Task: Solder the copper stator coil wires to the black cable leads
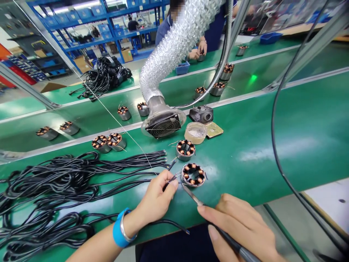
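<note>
My left hand (160, 194), with a blue band at the wrist, pinches the end of a black cable together with thin wires that run to a copper-wound stator (193, 175). In my right hand (240, 225) is a soldering iron (194, 195) with a dark handle. Its tip is close to the wires, just below and left of that stator; whether it touches them I cannot tell. A second stator (185, 150) stands right behind the first. A thin strand of solder wire (131, 137) slants down from the upper left toward my left hand.
Black cables (54, 178) cover the left of the green bench. A fume extractor hood (163, 123) hangs ahead, beside a round pot (195, 131) and a dark holder (201, 114). More stators line the belt (169, 98). Across it, a person's hands (201, 49) hold a part.
</note>
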A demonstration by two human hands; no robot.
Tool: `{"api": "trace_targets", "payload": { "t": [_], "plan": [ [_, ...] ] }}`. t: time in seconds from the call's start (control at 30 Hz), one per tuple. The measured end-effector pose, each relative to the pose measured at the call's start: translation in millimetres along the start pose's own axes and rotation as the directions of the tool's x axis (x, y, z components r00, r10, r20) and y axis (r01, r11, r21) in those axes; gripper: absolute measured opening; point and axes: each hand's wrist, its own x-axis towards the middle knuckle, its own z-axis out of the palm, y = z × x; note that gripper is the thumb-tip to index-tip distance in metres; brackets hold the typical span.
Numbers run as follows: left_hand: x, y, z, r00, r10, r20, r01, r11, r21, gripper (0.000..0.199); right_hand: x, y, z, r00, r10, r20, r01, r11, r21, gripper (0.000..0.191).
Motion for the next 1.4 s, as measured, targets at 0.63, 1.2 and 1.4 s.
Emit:
{"api": "trace_targets", "payload": {
  "t": [0.63, 1.2, 1.4],
  "plan": [
    [-1.1, -12.6, 3.5, 0.999, -0.048, 0.012, 0.049, 0.987, -0.150, 0.033, 2.9, -0.8, -2.6, 0.998, 0.004, -0.061, -0.003, 1.000, 0.017, 0.033],
    [-3.3, -10.9, 13.8, 0.992, -0.118, 0.048, 0.127, 0.908, -0.398, 0.037, -1.3, 0.0, 0.9, 0.999, -0.020, 0.031, 0.019, 1.000, 0.023, 0.030],
    [-3.1, -12.1, 15.1, 0.992, -0.121, 0.041, 0.127, 0.910, -0.395, 0.035, -3.4, 0.3, -0.1, 1.000, -0.005, -0.004, 0.005, 1.000, 0.019, 0.029]
  ]
}}
